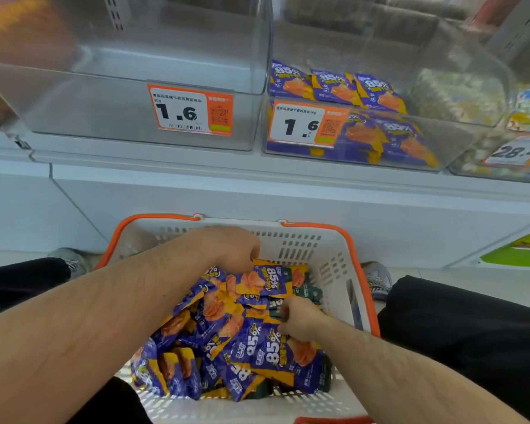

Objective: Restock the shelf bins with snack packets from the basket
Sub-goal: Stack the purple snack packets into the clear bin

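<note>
Both hands (297, 321) grip packets (268, 281) in basket (328, 249)

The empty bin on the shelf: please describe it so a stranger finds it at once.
Above the white basket runs a shelf of clear plastic bins. The empty bin stands left of centre, with an orange 1.6 price tag. Unlike its right neighbour, it holds no purple packets.

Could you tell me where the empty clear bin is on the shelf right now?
In the head view, the empty bin sits upper left on the shelf, directly above the basket, immediately left of the bin holding purple packets.
</note>
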`<state>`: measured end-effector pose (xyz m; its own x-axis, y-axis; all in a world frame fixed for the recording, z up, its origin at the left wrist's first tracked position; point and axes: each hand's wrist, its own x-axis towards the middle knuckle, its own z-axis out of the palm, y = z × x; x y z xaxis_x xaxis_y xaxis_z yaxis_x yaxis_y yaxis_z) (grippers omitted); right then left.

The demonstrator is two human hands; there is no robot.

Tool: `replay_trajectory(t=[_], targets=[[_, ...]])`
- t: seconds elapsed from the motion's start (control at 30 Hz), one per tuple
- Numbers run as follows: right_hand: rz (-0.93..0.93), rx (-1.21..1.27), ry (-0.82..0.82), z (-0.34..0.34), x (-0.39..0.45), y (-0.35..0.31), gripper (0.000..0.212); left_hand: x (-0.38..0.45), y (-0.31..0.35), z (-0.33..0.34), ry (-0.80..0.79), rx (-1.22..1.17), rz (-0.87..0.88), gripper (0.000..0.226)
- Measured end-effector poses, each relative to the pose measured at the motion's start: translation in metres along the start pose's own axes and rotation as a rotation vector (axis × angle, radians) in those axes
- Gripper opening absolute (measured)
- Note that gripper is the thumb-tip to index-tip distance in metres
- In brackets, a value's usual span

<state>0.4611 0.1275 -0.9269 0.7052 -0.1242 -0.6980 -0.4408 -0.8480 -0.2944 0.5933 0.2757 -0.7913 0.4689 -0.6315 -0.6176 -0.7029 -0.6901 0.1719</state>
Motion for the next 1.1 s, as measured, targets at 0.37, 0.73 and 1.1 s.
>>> replay_trajectory(t=[0.37, 0.73, 1.1], targets=[[-0.111, 0.334, 0.163, -0.064, -0.013, -0.011, 0.021, -0.014, -0.005, -0.020, 0.026, -0.019, -0.063, 0.066], [-0.540, 0.779, 0.436, -0.195, -0.078, -0.080, 0.020, -0.051, -0.032, -0.084, 0.176, -0.730, 0.132, 0.007], [-0.610, 0.005, 1.134, -0.207, -0.119, -0.095, 0.069, -0.075, -0.008, -0.117, 0.694, -0.951, 0.250, 0.006]])
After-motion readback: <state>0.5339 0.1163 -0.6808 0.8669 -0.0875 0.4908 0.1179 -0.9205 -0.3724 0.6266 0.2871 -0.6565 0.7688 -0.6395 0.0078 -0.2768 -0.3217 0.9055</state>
